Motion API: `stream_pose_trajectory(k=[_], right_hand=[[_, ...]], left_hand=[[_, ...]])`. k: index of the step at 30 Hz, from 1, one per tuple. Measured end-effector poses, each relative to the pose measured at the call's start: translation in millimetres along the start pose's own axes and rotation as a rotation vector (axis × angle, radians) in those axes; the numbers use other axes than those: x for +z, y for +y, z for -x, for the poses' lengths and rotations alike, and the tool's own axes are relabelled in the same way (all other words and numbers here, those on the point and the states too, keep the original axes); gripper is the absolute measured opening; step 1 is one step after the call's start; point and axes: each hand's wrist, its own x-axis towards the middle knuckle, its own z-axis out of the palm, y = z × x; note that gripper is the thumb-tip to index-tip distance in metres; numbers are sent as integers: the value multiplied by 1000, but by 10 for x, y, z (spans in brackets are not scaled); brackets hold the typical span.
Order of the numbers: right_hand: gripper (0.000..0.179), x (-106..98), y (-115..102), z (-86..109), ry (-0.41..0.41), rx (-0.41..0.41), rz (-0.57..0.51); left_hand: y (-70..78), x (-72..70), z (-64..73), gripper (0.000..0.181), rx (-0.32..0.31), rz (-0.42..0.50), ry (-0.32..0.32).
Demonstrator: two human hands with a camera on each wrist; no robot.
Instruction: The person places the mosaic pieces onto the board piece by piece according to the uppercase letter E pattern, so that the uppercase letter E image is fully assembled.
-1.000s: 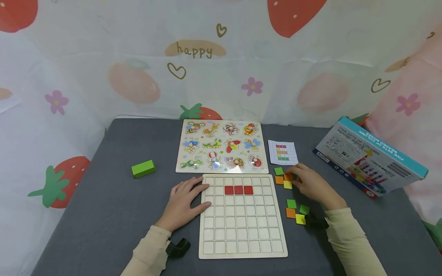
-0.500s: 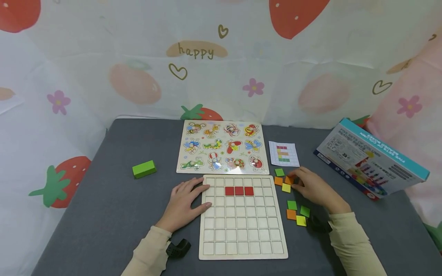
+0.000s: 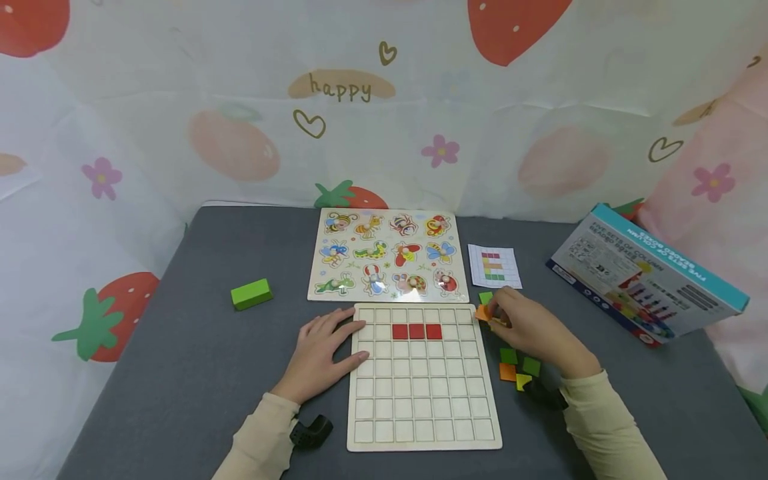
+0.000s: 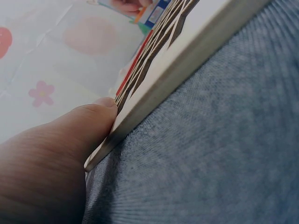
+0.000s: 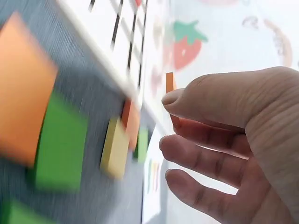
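My right hand [image 3: 537, 330] pinches an orange square tile [image 5: 170, 83] between thumb and fingers, raised above the table beside the grid board's upper right edge. Below it in the right wrist view lie a yellow tile [image 5: 115, 147], another orange tile [image 5: 131, 124] and a green tile [image 5: 142, 144]. My left hand [image 3: 324, 350] rests at the left edge of the wooden grid board [image 3: 423, 445], fingers spread; its thumb [image 4: 88, 123] touches the rim. Three red tiles [image 3: 417, 331] sit side by side in the board's second row.
Several green, orange and yellow tiles [image 3: 507, 372] lie right of the board. Behind it are an insect picture puzzle [image 3: 387, 299] and a small pattern card [image 3: 510, 267]. A green block [image 3: 251, 294] lies at left, and a blue-topped box [image 3: 648, 273] stands at right.
My right hand has picked up the orange tile from the upper tile group and moved left with it, towards the board. The left hand stays on the board's edge.
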Motion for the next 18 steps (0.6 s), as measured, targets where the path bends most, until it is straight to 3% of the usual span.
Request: stream_pose_trajectory(k=[11,18], right_hand=[[17,244,-583,-151,10,-299,31],[13,402,-791,-271,-13,-349,70]], left_hand=[[4,13,-18,55,-5,1,1],[2,12,0,55,-7,4,-1]])
